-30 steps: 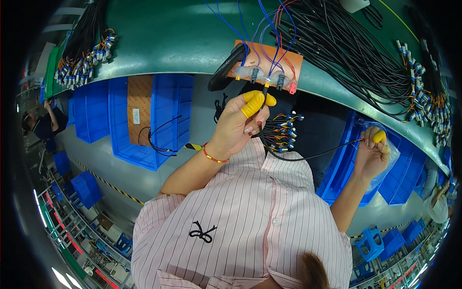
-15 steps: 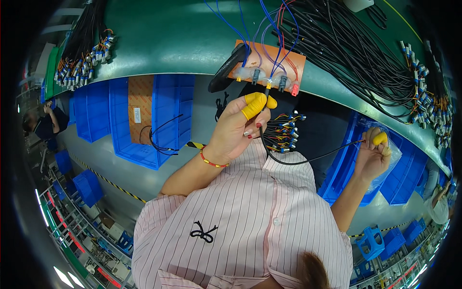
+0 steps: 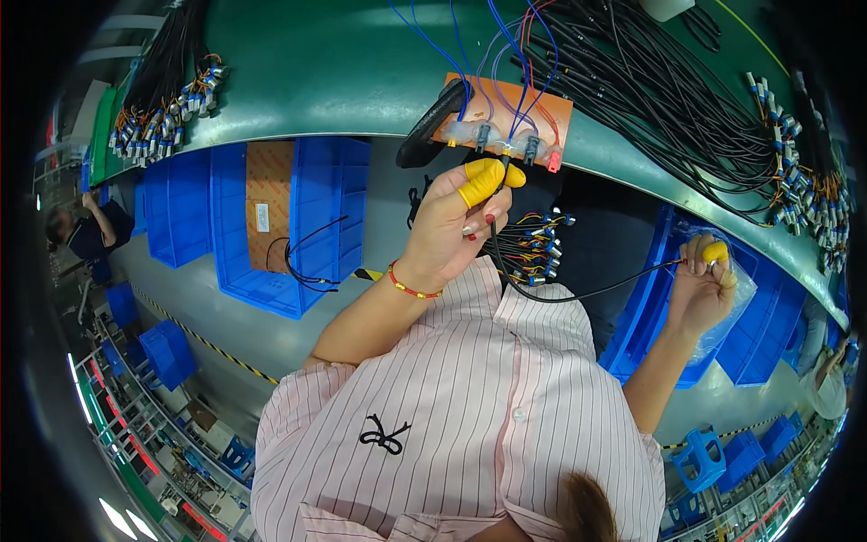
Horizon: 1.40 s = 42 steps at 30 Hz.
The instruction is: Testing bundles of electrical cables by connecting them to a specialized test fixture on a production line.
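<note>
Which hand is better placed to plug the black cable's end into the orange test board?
Probably the left hand: its yellow-capped fingers pinch the black cable right under the orange board. The right hand holds the cable's far end by a blue bin.

Left hand [image 3: 456, 226] seemingly edged nearer orange fixture [image 3: 510, 122].

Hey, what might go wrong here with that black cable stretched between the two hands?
The black cable runs taut from the left hand near the orange fixture to the right hand, so a tug might pull it free. Its slack hangs beside the bundle of coloured connectors and may snag. The yellow finger cots could slip.
</note>
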Motion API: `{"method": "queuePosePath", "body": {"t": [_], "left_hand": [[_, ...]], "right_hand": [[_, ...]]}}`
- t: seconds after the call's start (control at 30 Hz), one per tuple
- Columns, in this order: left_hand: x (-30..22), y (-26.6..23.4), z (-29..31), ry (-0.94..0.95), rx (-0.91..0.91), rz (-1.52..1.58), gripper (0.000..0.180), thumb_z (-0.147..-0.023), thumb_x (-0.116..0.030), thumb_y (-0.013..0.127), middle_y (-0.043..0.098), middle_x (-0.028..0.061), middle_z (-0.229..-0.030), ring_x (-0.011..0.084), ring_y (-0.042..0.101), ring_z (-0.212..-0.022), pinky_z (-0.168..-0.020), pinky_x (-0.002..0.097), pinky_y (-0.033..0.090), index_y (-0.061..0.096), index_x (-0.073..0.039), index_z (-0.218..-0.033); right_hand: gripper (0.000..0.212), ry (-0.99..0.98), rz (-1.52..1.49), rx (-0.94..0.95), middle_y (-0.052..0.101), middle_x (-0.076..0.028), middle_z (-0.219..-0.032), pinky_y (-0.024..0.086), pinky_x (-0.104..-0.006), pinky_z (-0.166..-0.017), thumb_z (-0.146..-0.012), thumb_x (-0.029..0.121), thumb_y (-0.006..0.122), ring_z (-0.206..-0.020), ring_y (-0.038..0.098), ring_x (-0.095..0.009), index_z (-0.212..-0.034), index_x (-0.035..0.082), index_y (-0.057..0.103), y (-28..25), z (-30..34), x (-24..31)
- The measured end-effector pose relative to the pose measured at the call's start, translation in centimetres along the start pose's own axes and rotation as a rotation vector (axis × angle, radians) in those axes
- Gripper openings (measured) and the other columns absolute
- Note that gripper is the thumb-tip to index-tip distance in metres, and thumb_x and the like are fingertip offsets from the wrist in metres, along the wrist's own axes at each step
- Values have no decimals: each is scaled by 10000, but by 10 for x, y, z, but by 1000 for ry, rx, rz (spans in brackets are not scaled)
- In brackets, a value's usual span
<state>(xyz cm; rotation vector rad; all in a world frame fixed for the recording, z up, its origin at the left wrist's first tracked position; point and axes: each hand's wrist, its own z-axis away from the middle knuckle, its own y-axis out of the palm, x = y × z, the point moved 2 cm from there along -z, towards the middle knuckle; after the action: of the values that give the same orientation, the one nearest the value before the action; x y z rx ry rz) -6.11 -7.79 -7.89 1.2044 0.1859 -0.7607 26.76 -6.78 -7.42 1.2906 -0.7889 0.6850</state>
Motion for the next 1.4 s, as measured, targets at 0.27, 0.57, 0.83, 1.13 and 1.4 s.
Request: {"method": "queuePosePath", "body": {"t": [0.27,0.57,0.83,1.13,1.4], "left_hand": [[-14,14,-2,-39,-26,-238,353,-1032,-280,431,516,19,-621,17,365,-441,-422,167,311,595,32,-1053],[6,22,14,19,-86,-466,272,-1011,-227,480,477,-5,-573,45,392,-455,-416,197,290,593,-9,-894],[-2,60,22,122,60,-682,294,-1022,-216,462,563,26,-612,32,420,-436,-434,154,336,633,21,-1056],[-32,123,-63,471,115,-646,453,-970,-80,516,578,145,-1229,168,636,-955,-805,244,502,384,17,-1393],[1,75,-16,17,374,-1065,303,-950,-51,556,667,83,-1065,150,624,-999,-913,289,483,576,23,-1243]], "right_hand": [[318,-131,-3,28,293,-29,-667,230,-303,-620,-883,291,463,-645,258,-146,-675,90,332,-11,14,19],[277,-196,-48,-17,305,-30,-670,236,-298,-629,-847,243,489,-644,259,-137,-677,96,327,-15,19,31],[221,-319,-85,-27,291,-32,-672,246,-312,-664,-798,215,504,-670,271,-149,-699,102,342,-22,5,79],[203,-365,-337,80,345,-46,-690,271,-321,-700,-663,120,555,-683,304,-167,-822,-3,524,-58,-75,148],[267,-424,-207,-20,415,-96,-698,311,-335,-719,-683,140,484,-685,360,-197,-838,-66,552,-65,-141,111]]}}
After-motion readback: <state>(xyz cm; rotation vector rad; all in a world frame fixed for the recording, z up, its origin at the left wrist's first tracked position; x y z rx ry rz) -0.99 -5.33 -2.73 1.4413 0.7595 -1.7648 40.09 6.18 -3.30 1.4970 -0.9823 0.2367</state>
